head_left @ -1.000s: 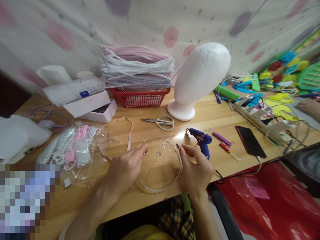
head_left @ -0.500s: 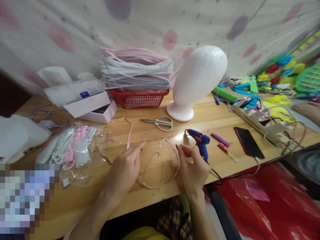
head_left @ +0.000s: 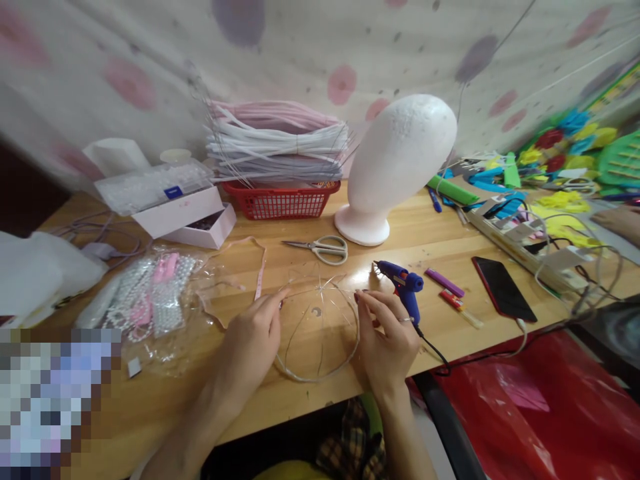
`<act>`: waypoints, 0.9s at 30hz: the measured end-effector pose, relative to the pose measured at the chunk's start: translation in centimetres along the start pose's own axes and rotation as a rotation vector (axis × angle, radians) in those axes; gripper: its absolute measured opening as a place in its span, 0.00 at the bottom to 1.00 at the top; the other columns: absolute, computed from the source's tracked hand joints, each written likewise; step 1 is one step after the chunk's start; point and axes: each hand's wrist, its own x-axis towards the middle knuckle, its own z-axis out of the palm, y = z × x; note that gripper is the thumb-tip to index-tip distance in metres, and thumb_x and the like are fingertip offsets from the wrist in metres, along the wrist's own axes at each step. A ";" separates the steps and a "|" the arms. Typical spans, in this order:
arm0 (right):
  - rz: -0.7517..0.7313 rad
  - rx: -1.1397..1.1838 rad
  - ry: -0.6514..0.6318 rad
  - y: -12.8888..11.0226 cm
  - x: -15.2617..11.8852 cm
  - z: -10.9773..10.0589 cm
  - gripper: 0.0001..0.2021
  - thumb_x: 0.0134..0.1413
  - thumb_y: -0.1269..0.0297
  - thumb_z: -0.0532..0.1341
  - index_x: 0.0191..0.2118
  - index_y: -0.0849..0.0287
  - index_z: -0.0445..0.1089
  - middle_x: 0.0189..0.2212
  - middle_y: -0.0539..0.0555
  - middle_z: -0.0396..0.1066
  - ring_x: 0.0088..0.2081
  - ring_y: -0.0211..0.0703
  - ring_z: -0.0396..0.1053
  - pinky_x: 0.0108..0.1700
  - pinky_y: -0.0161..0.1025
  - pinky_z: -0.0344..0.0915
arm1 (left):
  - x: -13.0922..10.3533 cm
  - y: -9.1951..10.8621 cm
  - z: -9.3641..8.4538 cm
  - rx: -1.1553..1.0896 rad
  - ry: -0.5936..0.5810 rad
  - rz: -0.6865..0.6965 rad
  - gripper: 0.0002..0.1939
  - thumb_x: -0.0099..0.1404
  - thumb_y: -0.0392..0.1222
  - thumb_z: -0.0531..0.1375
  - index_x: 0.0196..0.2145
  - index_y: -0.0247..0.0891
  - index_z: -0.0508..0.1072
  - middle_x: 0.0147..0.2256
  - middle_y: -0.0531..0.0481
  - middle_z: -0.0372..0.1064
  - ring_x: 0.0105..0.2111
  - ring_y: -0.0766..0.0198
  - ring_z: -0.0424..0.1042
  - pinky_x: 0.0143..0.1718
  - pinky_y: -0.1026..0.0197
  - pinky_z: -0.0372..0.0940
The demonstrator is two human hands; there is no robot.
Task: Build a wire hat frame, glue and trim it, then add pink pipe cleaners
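Note:
A round frame of thin wire [head_left: 319,380] is held over the table between my two hands, its spokes crossing at a point on the far side. My left hand [head_left: 254,337] pinches the frame's left side between thumb and fingers. On the opposite side, my right hand [head_left: 387,330] has its thumb and fingertips closed on the wire. Just beyond the frame lie scissors [head_left: 327,249] with pale handles. A blue glue gun [head_left: 404,283] rests close to my right hand. Left of the frame, a pink measuring tape [head_left: 261,270] curls across the wood.
A white foam head [head_left: 400,167] stands at the back beside a red basket [head_left: 283,202] under bundled fuzzy stems [head_left: 280,143]. Bagged pearl beads [head_left: 167,293] lie left. Rightward are a phone [head_left: 504,289], a lighter [head_left: 451,299], a power strip [head_left: 520,247] and another person's hand [head_left: 617,223].
The view has shifted slightly. My right hand has turned a little, with its fingers more spread and a finger ring now showing. Both hands stay at the wire frame.

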 end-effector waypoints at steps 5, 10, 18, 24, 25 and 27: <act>-0.011 0.010 0.004 0.3 0.0 0.1 0.06 0.61 0.70 0.63 0.38 0.54 0.78 0.34 0.52 0.78 0.33 0.38 0.76 0.33 0.35 0.72 | 0.1 -0.2 0.0 0.011 0.017 0.023 0.19 0.68 0.27 0.50 0.49 0.35 0.74 0.42 0.44 0.80 0.38 0.57 0.81 0.35 0.58 0.76; -0.018 0.039 0.004 0.3 -0.2 0.1 0.09 0.59 0.74 0.63 0.39 0.54 0.79 0.36 0.52 0.79 0.34 0.39 0.77 0.34 0.34 0.73 | 0.1 -0.2 0.1 0.008 -0.006 0.008 0.19 0.66 0.26 0.50 0.48 0.36 0.74 0.41 0.45 0.80 0.37 0.57 0.81 0.35 0.57 0.76; -0.006 0.071 0.014 0.2 0.1 0.1 0.09 0.60 0.73 0.62 0.38 0.52 0.79 0.35 0.52 0.79 0.34 0.39 0.77 0.33 0.35 0.74 | 0.2 -0.3 -0.1 -0.053 0.010 -0.013 0.21 0.64 0.25 0.49 0.47 0.37 0.75 0.41 0.46 0.80 0.39 0.58 0.80 0.40 0.56 0.76; 0.019 0.080 -0.017 0.3 0.1 0.3 0.07 0.60 0.71 0.63 0.39 0.55 0.79 0.37 0.54 0.79 0.36 0.41 0.77 0.32 0.35 0.75 | 0.4 -0.5 -0.1 0.031 -0.027 -0.060 0.17 0.65 0.28 0.52 0.45 0.38 0.76 0.41 0.46 0.81 0.38 0.55 0.81 0.36 0.56 0.77; 0.008 0.083 -0.012 0.3 0.1 0.3 0.08 0.60 0.72 0.63 0.39 0.55 0.79 0.37 0.54 0.80 0.37 0.41 0.78 0.35 0.36 0.76 | 0.4 -0.5 -0.1 0.028 -0.030 -0.069 0.17 0.65 0.28 0.52 0.45 0.38 0.76 0.41 0.46 0.81 0.38 0.56 0.81 0.36 0.56 0.77; -0.003 0.098 -0.006 0.5 0.0 0.5 0.08 0.60 0.73 0.63 0.40 0.55 0.79 0.38 0.54 0.80 0.38 0.42 0.78 0.40 0.38 0.77 | 0.4 -0.6 0.0 0.008 -0.034 -0.083 0.18 0.64 0.26 0.52 0.45 0.38 0.76 0.41 0.46 0.81 0.38 0.56 0.81 0.38 0.56 0.77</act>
